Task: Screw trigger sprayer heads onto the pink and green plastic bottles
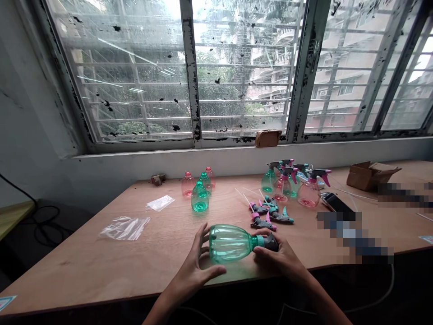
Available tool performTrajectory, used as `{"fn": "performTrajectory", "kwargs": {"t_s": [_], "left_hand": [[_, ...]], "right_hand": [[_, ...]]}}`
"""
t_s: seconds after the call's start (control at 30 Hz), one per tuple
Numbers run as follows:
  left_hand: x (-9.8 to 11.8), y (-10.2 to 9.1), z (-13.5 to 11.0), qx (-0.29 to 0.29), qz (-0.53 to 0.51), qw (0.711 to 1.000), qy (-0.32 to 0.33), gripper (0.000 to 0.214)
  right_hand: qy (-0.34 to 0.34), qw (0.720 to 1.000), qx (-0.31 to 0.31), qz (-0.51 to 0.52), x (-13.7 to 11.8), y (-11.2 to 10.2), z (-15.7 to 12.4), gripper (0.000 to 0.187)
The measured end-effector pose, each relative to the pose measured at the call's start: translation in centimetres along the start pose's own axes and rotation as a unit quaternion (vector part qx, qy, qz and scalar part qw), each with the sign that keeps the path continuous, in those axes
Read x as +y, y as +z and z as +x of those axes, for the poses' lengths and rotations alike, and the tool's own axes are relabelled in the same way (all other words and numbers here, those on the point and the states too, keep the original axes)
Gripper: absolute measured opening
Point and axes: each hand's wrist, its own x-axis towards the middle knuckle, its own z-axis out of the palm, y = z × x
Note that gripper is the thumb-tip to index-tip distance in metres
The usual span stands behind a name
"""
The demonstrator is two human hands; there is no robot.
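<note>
A green see-through spray bottle (230,243) lies sideways just above the wooden table (101,266), near its front edge. My left hand (198,266) wraps around the bottle's base, fingers curled on it. My right hand (280,257) is closed on the grey spray head (270,242) at the bottle's neck. Loose spray heads (269,214) with pink and teal triggers lie just behind the bottle.
Bare pink and green bottles (199,189) stand mid-table. Finished spray bottles (294,183) cluster at the back right beside a phone (336,203) and a cardboard box (368,175). Clear plastic bags (125,227) lie at the left. A window ledge runs behind the table.
</note>
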Motion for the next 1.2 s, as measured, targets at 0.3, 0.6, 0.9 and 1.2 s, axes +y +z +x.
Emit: {"fn": "performTrajectory", "kwargs": {"t_s": [0.3,0.6,0.9,1.2], "left_hand": [[1.0,0.5,0.1,-0.022,-0.027,0.999,-0.009,0.096],[1.2,0.2,-0.3,-0.003,0.021,0.999,-0.028,0.088],[1.2,0.5,-0.3,-0.024,0.011,1.000,-0.006,0.098],[0.9,0.2,-0.2,-0.042,0.006,0.999,-0.006,0.091]], "right_hand": [[-0.002,0.999,-0.004,-0.037,-0.4,0.0,-0.2,0.038],[-0.005,1.000,-0.012,-0.029,0.0,0.0,-0.2,0.037],[-0.020,1.000,-0.014,0.009,0.4,-0.1,-0.2,0.035],[-0.016,1.000,-0.007,0.006,0.3,-0.1,-0.3,0.034]]}}
